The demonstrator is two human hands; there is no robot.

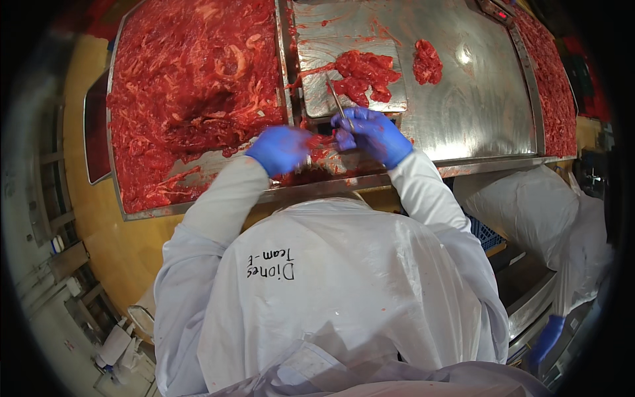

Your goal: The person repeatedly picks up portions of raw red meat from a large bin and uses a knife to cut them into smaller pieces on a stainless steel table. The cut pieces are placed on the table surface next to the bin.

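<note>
My left hand [278, 147], in a blue glove, is closed on a piece of red meat [316, 141] and blurred, its fingertips partly hidden. My right hand [374, 139], also gloved in blue, grips a knife [336, 96] whose thin blade points up over a pale cutting board [350, 45]. On that board lies a ragged clump of red meat [364, 69], with a thin strip trailing leftward. Both hands are just below the board, close together above the steel work surface. A smaller meat piece [427, 61] rests apart to the right of the board.
A wide tray of meat trimmings [192, 79] fills the left side; more meat [549, 92] lines the far right. Bare steel [476, 112] spans right of the board. A blue crate [483, 231] is below. At lower right is another person in white [582, 251] with a blue-gloved hand.
</note>
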